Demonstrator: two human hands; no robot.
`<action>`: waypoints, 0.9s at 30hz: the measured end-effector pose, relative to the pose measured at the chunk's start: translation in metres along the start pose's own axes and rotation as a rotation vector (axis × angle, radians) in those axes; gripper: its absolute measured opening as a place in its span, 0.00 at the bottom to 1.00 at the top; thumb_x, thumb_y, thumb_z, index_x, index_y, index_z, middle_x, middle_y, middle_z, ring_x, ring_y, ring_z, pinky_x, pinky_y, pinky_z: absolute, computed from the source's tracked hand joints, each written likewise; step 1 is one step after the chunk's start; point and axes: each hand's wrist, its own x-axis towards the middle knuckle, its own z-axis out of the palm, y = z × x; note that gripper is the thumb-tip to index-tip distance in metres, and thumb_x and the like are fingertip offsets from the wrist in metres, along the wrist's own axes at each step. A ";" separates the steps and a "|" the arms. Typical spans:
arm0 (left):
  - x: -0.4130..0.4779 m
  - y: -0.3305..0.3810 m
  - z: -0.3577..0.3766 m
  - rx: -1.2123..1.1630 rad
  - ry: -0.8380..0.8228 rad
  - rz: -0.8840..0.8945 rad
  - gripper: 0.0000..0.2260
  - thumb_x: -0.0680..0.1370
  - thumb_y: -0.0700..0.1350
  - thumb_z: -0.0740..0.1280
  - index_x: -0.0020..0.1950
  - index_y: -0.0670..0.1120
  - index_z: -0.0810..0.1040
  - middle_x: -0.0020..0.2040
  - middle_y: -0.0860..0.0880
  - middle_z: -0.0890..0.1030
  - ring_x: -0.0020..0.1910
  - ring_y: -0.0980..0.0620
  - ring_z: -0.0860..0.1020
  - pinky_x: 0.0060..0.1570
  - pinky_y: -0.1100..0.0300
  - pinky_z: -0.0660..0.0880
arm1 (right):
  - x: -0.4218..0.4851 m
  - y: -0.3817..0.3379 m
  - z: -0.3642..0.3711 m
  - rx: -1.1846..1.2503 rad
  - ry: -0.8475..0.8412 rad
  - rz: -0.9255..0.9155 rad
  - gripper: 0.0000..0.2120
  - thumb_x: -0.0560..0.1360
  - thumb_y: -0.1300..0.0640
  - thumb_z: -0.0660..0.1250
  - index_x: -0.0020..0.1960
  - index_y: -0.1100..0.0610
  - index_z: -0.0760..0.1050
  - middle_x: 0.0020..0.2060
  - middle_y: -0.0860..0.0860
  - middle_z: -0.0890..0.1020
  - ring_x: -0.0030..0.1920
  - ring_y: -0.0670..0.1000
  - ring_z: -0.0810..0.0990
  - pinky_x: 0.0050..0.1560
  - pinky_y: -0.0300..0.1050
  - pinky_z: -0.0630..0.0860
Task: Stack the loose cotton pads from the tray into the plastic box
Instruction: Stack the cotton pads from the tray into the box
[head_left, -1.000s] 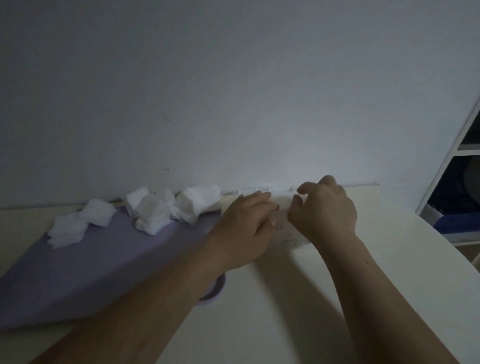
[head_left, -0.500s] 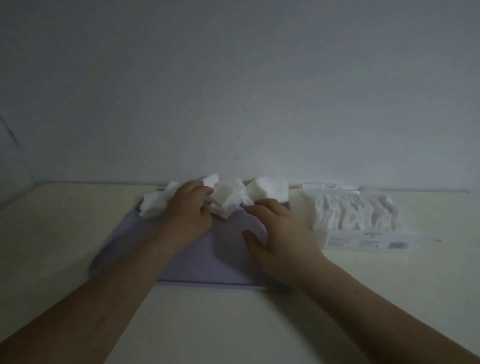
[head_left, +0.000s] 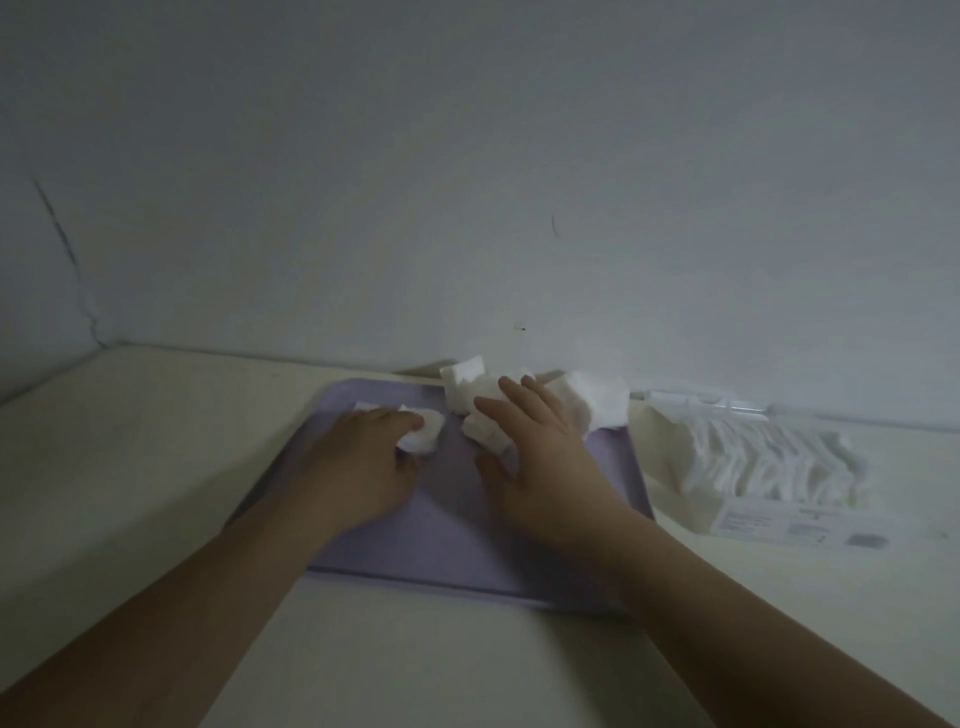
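A lilac tray (head_left: 457, 535) lies on the cream table with loose white cotton pads (head_left: 597, 402) heaped along its far edge. My left hand (head_left: 363, 462) rests on the tray's left part, its fingers curled round a small bunch of pads (head_left: 423, 436). My right hand (head_left: 535, 457) lies flat with straight, spread fingers over the pads at the tray's middle, and one pad (head_left: 485, 434) shows under its thumb side. The clear plastic box (head_left: 779, 519) stands to the right of the tray, filled with a row of white pads.
The wall rises right behind the tray and the box. The box's clear lid (head_left: 706, 405) stands open at its far side. Bare cream tabletop (head_left: 130, 426) stretches left of the tray and in front of it.
Both hands left the box and moved left onto the tray. My left hand has drawn a bunch of pads away from the heap toward the left; my right hand moved up onto the pile.
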 end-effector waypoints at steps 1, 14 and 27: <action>-0.009 0.005 0.001 -0.027 -0.016 0.030 0.22 0.74 0.53 0.64 0.64 0.48 0.84 0.61 0.45 0.85 0.59 0.40 0.83 0.61 0.49 0.79 | -0.008 -0.002 -0.004 0.060 0.077 -0.009 0.20 0.74 0.54 0.67 0.64 0.57 0.80 0.65 0.56 0.79 0.67 0.60 0.75 0.71 0.44 0.65; -0.025 0.089 0.029 -0.255 -0.104 0.344 0.18 0.78 0.46 0.59 0.64 0.51 0.82 0.65 0.53 0.83 0.71 0.53 0.74 0.77 0.55 0.63 | -0.063 0.013 -0.045 0.035 -0.088 0.314 0.21 0.79 0.48 0.67 0.71 0.48 0.74 0.60 0.49 0.85 0.60 0.53 0.82 0.57 0.43 0.75; -0.048 0.106 0.016 -0.672 0.089 -0.087 0.26 0.71 0.44 0.63 0.67 0.64 0.75 0.63 0.64 0.81 0.50 0.62 0.80 0.51 0.62 0.76 | -0.064 0.031 -0.055 0.770 0.079 0.433 0.13 0.73 0.71 0.72 0.50 0.54 0.82 0.42 0.46 0.85 0.41 0.50 0.82 0.45 0.42 0.78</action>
